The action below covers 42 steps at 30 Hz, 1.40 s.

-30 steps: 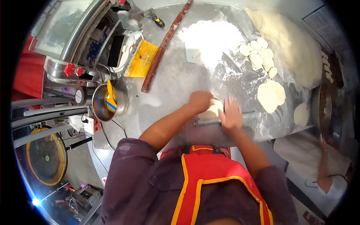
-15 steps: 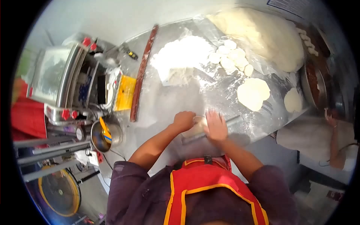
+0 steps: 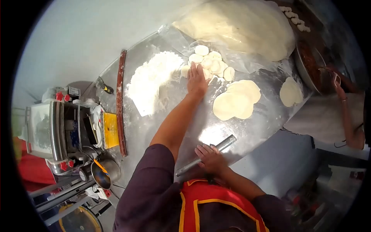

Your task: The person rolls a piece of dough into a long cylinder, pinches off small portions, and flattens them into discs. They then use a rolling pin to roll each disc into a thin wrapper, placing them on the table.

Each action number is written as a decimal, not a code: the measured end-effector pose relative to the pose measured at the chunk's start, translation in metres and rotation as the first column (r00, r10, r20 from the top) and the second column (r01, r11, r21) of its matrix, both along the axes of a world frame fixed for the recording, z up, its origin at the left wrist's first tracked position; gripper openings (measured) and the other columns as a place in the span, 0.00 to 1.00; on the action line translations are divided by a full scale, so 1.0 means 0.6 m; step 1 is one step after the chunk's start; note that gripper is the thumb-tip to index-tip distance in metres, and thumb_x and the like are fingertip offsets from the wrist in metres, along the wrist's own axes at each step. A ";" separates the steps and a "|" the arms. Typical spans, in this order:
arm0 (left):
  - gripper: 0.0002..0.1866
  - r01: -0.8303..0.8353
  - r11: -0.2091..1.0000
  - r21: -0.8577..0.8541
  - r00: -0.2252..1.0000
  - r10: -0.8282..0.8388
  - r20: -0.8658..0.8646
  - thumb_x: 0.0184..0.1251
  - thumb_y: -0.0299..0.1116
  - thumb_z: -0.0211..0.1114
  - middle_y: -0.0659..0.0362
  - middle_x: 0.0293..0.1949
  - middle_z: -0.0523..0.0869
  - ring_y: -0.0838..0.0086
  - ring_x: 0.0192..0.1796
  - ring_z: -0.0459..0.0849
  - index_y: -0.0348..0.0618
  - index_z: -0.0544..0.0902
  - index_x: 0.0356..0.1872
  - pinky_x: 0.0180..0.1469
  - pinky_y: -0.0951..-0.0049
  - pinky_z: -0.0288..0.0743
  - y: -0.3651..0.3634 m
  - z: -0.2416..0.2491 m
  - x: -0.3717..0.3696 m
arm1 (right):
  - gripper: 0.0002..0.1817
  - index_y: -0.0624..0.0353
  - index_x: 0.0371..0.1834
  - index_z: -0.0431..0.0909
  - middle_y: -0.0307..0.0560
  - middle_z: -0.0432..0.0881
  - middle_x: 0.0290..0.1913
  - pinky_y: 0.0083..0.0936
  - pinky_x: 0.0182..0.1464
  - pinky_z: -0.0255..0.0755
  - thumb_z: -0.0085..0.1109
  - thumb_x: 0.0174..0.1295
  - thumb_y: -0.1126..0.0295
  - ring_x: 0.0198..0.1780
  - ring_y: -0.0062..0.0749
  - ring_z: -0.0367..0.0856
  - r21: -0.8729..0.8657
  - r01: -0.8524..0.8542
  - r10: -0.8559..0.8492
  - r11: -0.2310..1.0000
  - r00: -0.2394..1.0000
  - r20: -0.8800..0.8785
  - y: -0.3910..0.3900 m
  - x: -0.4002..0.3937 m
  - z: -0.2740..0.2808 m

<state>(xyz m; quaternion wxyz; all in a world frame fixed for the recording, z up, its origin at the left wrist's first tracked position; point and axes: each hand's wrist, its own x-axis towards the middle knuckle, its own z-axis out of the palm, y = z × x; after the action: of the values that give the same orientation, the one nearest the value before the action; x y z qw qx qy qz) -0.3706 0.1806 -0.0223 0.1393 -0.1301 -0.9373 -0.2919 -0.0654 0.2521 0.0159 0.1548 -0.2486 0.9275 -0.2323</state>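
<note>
My left hand (image 3: 197,80) reaches out to the pile of small dough pieces (image 3: 215,63), its spread fingers touching the near left ones. Close to my body, my right hand (image 3: 210,157) lies with fingers spread on a metal rolling pin (image 3: 227,143), which rests slanted on the metal table (image 3: 170,125). Flattened dough rounds (image 3: 236,101) overlap to the right of my left hand. White flour (image 3: 148,79) is heaped to its left. Another flat round (image 3: 290,92) lies near the table's right edge.
A large plastic-covered dough mass (image 3: 239,29) fills the back. A long reddish bar (image 3: 121,100) lies at left beside a yellow scraper-like panel (image 3: 111,130), a machine (image 3: 58,129) and a metal pot (image 3: 112,170). At right, another person's hand (image 3: 339,87) is by a large bowl (image 3: 320,62).
My left hand has moved forward from the rolling pin to the dough pile. The dough between my hands is gone from there, and the rounds at right now overlap. The view has shifted.
</note>
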 end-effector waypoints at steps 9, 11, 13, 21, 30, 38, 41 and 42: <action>0.25 0.274 0.955 -0.108 0.957 -0.260 0.128 0.66 0.22 0.52 0.50 0.66 0.74 0.54 0.67 0.72 0.43 0.72 0.65 0.68 0.61 0.67 -0.168 0.017 0.108 | 0.31 0.59 0.66 0.69 0.48 0.70 0.69 0.44 0.74 0.56 0.59 0.62 0.55 0.71 0.40 0.65 -0.004 -0.003 0.003 1.000 0.999 -0.032 -0.003 -0.002 0.013; 0.23 0.378 0.912 -0.159 0.926 -0.374 0.057 0.65 0.22 0.54 0.50 0.66 0.74 0.54 0.67 0.72 0.42 0.74 0.63 0.68 0.59 0.67 -0.194 -0.004 0.155 | 0.30 0.59 0.64 0.71 0.48 0.71 0.68 0.44 0.73 0.58 0.59 0.61 0.55 0.70 0.40 0.67 -0.030 0.024 -0.028 0.999 0.993 -0.118 -0.002 0.006 0.005; 0.22 0.377 0.920 -0.108 0.926 -0.374 0.048 0.66 0.25 0.55 0.49 0.66 0.73 0.53 0.68 0.71 0.41 0.75 0.62 0.69 0.58 0.66 -0.192 0.003 0.191 | 0.30 0.59 0.62 0.73 0.48 0.73 0.65 0.44 0.71 0.62 0.63 0.58 0.56 0.66 0.40 0.71 -0.093 0.059 -0.080 0.994 0.968 -0.239 -0.004 0.013 -0.001; 0.24 0.275 0.953 -0.127 0.958 -0.260 0.118 0.70 0.32 0.55 0.46 0.69 0.70 0.50 0.72 0.65 0.35 0.70 0.66 0.74 0.57 0.59 -0.139 0.002 0.165 | 0.32 0.59 0.61 0.73 0.51 0.75 0.63 0.45 0.67 0.65 0.68 0.52 0.61 0.63 0.43 0.74 -0.171 0.062 -0.108 0.983 0.955 -0.274 -0.005 0.015 -0.016; 0.27 0.395 0.898 -0.194 0.916 -0.368 0.162 0.69 0.32 0.58 0.43 0.69 0.70 0.49 0.73 0.64 0.34 0.68 0.67 0.73 0.52 0.58 -0.249 0.004 0.390 | 0.30 0.60 0.61 0.72 0.52 0.75 0.63 0.43 0.69 0.62 0.65 0.55 0.61 0.64 0.45 0.73 -0.164 0.069 -0.107 0.984 0.966 -0.236 -0.003 0.011 0.024; 0.34 0.359 0.887 -0.292 0.921 -0.285 0.266 0.70 0.47 0.58 0.45 0.74 0.61 0.51 0.78 0.55 0.39 0.64 0.72 0.77 0.48 0.44 -0.201 0.028 0.358 | 0.32 0.58 0.62 0.74 0.49 0.77 0.63 0.44 0.68 0.63 0.67 0.53 0.59 0.64 0.42 0.74 -0.170 0.102 -0.138 0.980 0.967 -0.216 -0.006 0.014 0.009; 0.38 0.363 0.869 -0.336 0.912 -0.257 0.321 0.69 0.53 0.57 0.46 0.76 0.59 0.51 0.79 0.51 0.44 0.62 0.74 0.77 0.44 0.39 -0.182 0.051 0.339 | 0.31 0.58 0.62 0.74 0.49 0.76 0.63 0.45 0.68 0.64 0.66 0.54 0.57 0.64 0.42 0.73 -0.124 0.059 -0.080 0.991 0.983 -0.166 -0.003 0.004 0.010; 0.39 0.364 0.867 -0.341 0.909 -0.251 0.333 0.68 0.55 0.57 0.46 0.76 0.59 0.51 0.79 0.51 0.45 0.62 0.75 0.77 0.42 0.38 -0.180 0.055 0.331 | 0.31 0.58 0.62 0.74 0.49 0.75 0.64 0.46 0.68 0.64 0.65 0.54 0.56 0.65 0.42 0.73 -0.120 0.061 -0.081 0.991 0.981 -0.175 -0.004 0.002 0.005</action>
<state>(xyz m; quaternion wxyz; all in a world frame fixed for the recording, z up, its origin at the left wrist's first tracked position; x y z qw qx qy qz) -0.1722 0.0723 0.0104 -0.0712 -0.2622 -0.9535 -0.1306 -0.0644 0.2499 0.0191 0.0475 -0.2438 0.9311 -0.2671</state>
